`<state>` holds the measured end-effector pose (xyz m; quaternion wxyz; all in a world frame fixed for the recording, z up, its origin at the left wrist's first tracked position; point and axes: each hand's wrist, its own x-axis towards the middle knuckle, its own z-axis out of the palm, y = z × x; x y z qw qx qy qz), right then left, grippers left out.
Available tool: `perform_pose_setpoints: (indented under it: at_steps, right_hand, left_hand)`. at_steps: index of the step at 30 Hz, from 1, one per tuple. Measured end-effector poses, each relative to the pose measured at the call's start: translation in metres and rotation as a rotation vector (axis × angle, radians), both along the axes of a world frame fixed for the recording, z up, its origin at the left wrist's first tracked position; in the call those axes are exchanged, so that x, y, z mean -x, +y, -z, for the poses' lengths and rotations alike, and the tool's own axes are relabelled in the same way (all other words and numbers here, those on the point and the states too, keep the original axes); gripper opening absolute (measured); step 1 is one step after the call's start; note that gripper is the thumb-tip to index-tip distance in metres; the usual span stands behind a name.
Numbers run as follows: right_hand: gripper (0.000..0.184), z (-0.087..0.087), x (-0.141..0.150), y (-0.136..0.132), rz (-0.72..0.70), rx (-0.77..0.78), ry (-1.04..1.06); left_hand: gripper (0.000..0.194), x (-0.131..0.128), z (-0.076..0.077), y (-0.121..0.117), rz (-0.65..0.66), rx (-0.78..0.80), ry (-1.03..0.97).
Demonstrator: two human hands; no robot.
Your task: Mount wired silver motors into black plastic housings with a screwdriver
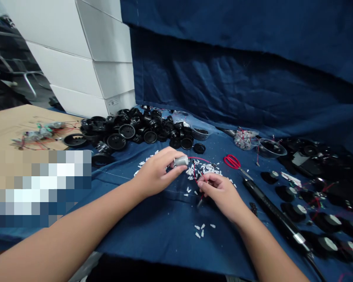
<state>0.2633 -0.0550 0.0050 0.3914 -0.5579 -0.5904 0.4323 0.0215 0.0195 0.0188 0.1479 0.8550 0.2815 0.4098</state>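
Between the thumb and fingers of my left hand [155, 172] is a small silver motor [181, 161], lying on its side above the blue cloth. Red and dark wires [200, 159] run from its right end toward my right hand [219, 191]. That hand is closed in a pinch on the wires, a little lower and to the right. A thin wire end with a pale tip hangs below its fingers. Behind and beneath both hands, many small white plastic caps [210, 168] lie scattered; several more caps [202, 232] lie nearer to me.
Red-handled scissors [232, 161] and a long black electric screwdriver [273, 213] lie at right. Black round parts [126, 132] are heaped at back left, below stacked white boxes [91, 51]. Black parts with motors [326, 221] fill the far right. Clear bowls [272, 150] stand behind.
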Motion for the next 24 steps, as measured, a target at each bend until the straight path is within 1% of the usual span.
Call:
perform_pose_setpoints:
  at_steps: [2, 4, 6, 8, 10, 12, 13, 15, 17, 21, 24]
  right_hand:
    - [0.027, -0.003, -0.001, -0.001, -0.046, 0.026, -0.005]
    - [0.021, -0.007, -0.001, -0.003, -0.089, 0.001, -0.025]
    - [0.015, -0.01, 0.001, -0.006, -0.126, -0.047, -0.071]
    - [0.009, -0.013, 0.004, -0.009, -0.144, -0.091, -0.135]
    - [0.004, -0.013, 0.009, -0.012, -0.141, -0.116, -0.199]
    - [0.008, -0.013, 0.012, -0.016, -0.143, -0.105, -0.242]
    - [0.008, -0.012, 0.013, -0.017, -0.15, -0.087, -0.252]
    - [0.006, -0.011, 0.013, -0.018, -0.162, -0.039, -0.247]
    - [0.005, -0.01, 0.011, -0.017, -0.143, -0.003, -0.205]
    - [0.004, -0.011, 0.002, -0.013, -0.036, 0.036, -0.009]
    - [0.021, -0.014, -0.003, -0.013, 0.012, 0.077, 0.233]
  left_hand:
    - [0.019, 0.002, -0.001, 0.002, -0.106, 0.001, -0.061]
    - [0.018, 0.003, -0.002, 0.005, -0.201, 0.003, -0.103]
    - [0.017, 0.004, -0.001, 0.006, -0.24, 0.004, -0.112]
    - [0.018, 0.002, 0.0, 0.006, -0.191, -0.001, -0.077]
    - [0.019, -0.001, 0.003, 0.003, -0.09, -0.008, -0.014]
    - [0.02, -0.004, 0.004, 0.001, 0.0, -0.005, 0.035]
    - [0.021, -0.006, 0.005, -0.001, 0.023, 0.0, 0.044]
    - [0.021, -0.006, 0.005, -0.002, 0.026, 0.014, 0.031]
    - [0.021, -0.005, 0.003, -0.001, -0.019, 0.028, -0.018]
    - [0.019, -0.001, -0.003, 0.002, -0.221, 0.075, -0.2]
    - [0.021, 0.0, -0.006, 0.004, -0.327, 0.139, -0.349]
